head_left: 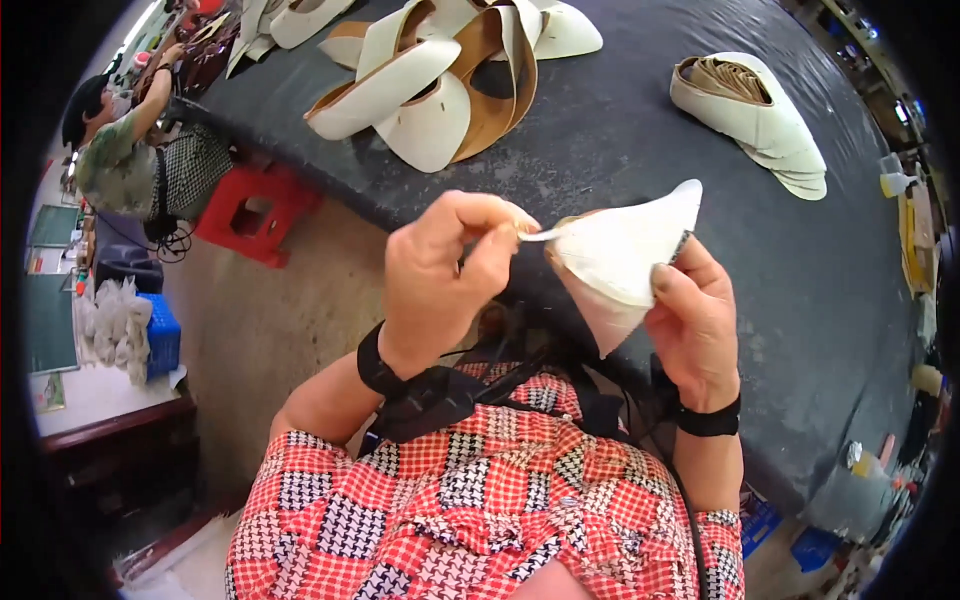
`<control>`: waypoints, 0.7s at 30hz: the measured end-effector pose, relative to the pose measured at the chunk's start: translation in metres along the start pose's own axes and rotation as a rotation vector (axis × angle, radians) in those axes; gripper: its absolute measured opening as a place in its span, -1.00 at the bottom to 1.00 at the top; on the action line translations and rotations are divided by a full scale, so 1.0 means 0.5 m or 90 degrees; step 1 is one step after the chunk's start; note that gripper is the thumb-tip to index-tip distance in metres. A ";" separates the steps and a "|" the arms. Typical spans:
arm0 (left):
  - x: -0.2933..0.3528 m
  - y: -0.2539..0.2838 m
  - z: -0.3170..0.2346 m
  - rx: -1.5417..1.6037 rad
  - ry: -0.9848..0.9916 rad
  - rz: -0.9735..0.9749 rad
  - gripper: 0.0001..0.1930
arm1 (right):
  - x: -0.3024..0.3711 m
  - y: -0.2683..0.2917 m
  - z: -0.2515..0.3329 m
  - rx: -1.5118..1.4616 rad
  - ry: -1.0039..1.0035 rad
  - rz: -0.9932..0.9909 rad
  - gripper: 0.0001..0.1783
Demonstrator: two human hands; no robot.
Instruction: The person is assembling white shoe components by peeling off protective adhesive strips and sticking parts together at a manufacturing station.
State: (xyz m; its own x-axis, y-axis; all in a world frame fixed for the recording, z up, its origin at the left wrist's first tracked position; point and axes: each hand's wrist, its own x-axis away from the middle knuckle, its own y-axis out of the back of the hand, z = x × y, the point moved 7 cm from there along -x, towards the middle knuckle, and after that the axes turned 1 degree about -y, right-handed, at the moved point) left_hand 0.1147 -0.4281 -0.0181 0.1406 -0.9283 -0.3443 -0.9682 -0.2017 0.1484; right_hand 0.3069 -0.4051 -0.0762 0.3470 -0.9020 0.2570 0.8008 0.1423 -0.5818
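Observation:
A white shoe upper point(625, 250) with a tan inner side hangs over the table's near edge, gripped along its right side by my right hand point(695, 315), thumb on top. My left hand point(450, 265) pinches the end of a thin white strip point(540, 236) between thumb and fingertips. That strip runs to the upper's left edge and looks pulled taut. Beyond my hands, a loose heap of white shoe uppers point(425, 125) with tan linings lies on the dark table point(600, 140). A neat stack of nested white uppers point(750, 115) rests farther right.
At the far left a person point(120, 160) works at the table beside a red plastic stool point(255, 215). A blue basket point(160, 335) with pale material stands at left. On the right edge are a clear plastic container point(850, 495) and a small bottle point(895, 180).

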 end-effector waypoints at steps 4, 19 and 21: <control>-0.021 0.018 0.051 0.229 -0.002 -0.012 -0.85 | 0.005 -0.035 0.007 -0.041 0.025 -0.019 -0.66; -0.030 -0.055 0.111 0.482 0.288 0.513 -0.30 | -0.033 -0.074 -0.023 0.063 0.074 -0.064 -0.59; -0.055 -0.063 0.077 0.476 0.264 0.533 -0.29 | -0.025 -0.093 0.008 0.063 0.104 -0.088 -0.59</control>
State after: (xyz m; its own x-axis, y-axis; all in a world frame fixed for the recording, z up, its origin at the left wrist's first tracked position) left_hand 0.1332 -0.3843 -0.0489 -0.6683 -0.7420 -0.0525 -0.6520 0.6183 -0.4389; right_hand 0.2674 -0.3990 -0.0495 0.1529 -0.9686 0.1962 0.8817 0.0440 -0.4697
